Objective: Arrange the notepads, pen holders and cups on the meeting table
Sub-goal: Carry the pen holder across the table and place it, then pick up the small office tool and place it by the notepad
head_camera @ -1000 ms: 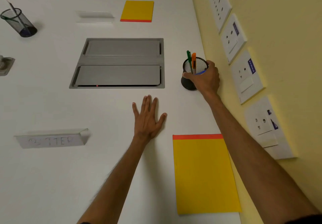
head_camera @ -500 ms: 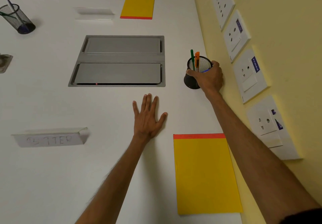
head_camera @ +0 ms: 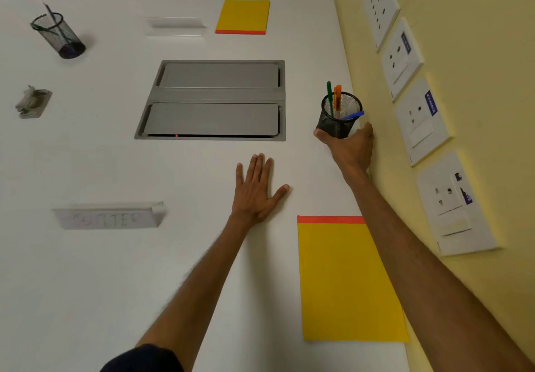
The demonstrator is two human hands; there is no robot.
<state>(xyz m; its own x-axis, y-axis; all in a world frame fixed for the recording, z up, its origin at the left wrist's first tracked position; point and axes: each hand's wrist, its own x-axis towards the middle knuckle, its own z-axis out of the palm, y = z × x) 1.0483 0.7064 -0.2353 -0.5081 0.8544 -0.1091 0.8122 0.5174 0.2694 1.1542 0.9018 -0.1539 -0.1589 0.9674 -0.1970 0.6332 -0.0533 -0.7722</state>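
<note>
The right arm reaches forward along the wall-side edge of the table, nearly straight, with the right hand cupped low around the black mesh pen holder. Its thumb lies against the holder's left side at the base and its fingers curl round the right side, so the hand is grasping the holder near the bottom. The holder stands upright on the table, directly beyond the palm, with a green pen and an orange pen upright in it and a blue pen leaning over the rim toward the wall.

The left hand lies flat on the table, palm down, to the left of the grip and nearer the person; its 4 fingers are straight and close together, the thumb spread out to the right, holding nothing.

A yellow notepad lies nearer than the grip, partly under the right forearm. A grey hatch sits to the grip's left.
</note>
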